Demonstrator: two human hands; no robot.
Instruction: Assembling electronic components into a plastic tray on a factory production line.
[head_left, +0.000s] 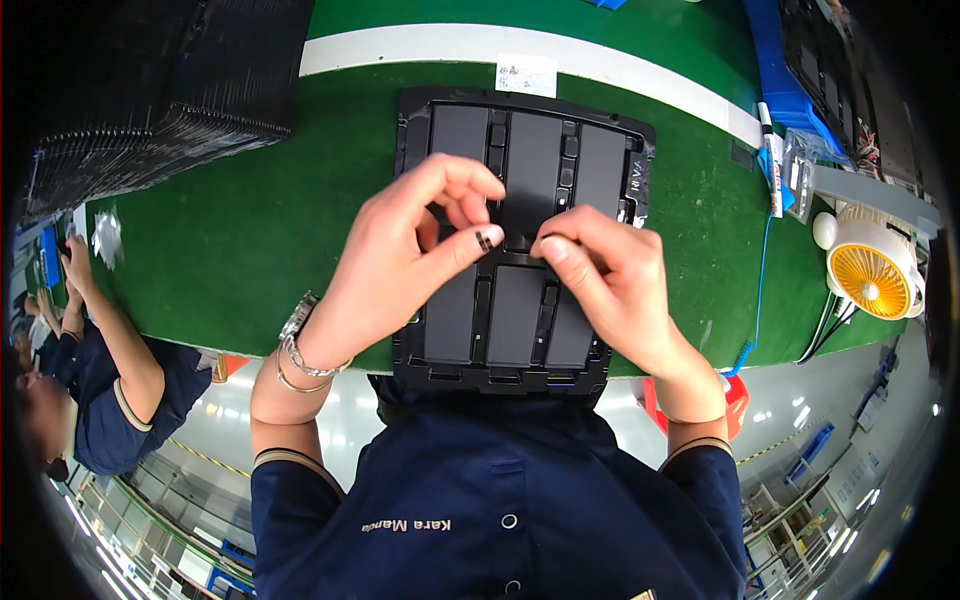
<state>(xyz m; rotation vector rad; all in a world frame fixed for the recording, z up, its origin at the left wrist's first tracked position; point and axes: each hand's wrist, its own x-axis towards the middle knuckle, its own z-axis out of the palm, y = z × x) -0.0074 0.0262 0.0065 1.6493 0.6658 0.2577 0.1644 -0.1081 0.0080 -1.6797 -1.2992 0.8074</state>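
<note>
In front of me lies a black moulded tray [500,378] holding several flat dark grey rectangular panels [533,155] in two rows. Above its left side is my left hand [395,230], thumb stretched out and index finger curled well apart from it. A tiny black strip [483,241] sits on the tip of that thumb. Over the tray's right half, my right hand [620,275] pinches thumb and index finger together; whatever is between them is too small to make out. Both hands hover near the tray's middle, and they partly cover the panels.
A tall stack of black trays [170,140] stands at the far left. At right are a marker pen [770,165], a small fan [870,275] with a yellow grille, and a blue coiled cord [742,355]. A paper label [526,75] lies beyond the tray. A co-worker [120,380] works at left.
</note>
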